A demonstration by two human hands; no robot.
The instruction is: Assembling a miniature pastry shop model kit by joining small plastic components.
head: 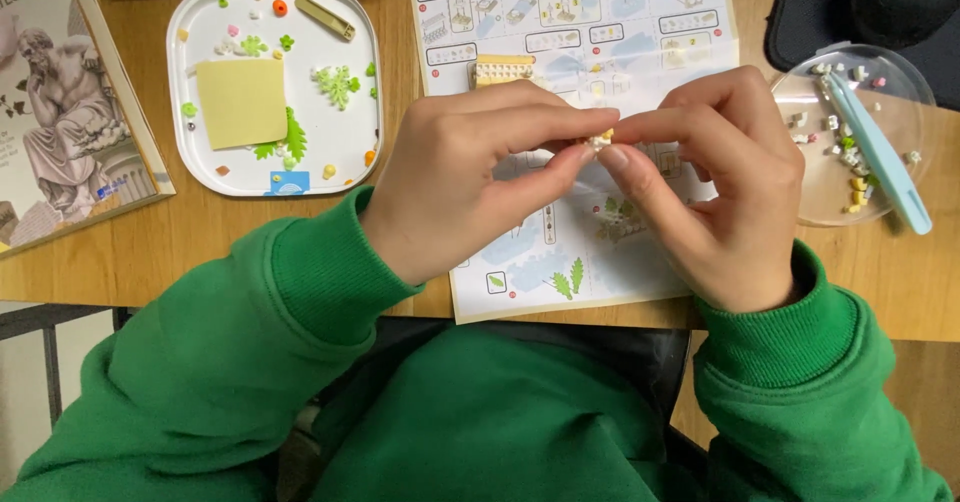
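My left hand [470,177] and my right hand [715,187] meet above the instruction sheet [590,22], fingertips pinched together on a tiny cream building piece [600,140]. Both thumbs and forefingers touch it; most of the piece is hidden by the fingers. A small cream and yellow brick assembly [503,69] lies on the sheet just beyond my left hand. Green sleeves cover both wrists.
A white square tray [195,167] at the left holds a yellow plate, green leaf pieces and small bits. A clear round dish [800,177] at the right holds tiny pieces and light-blue tweezers [880,152]. A book lies far left, a dark object top right.
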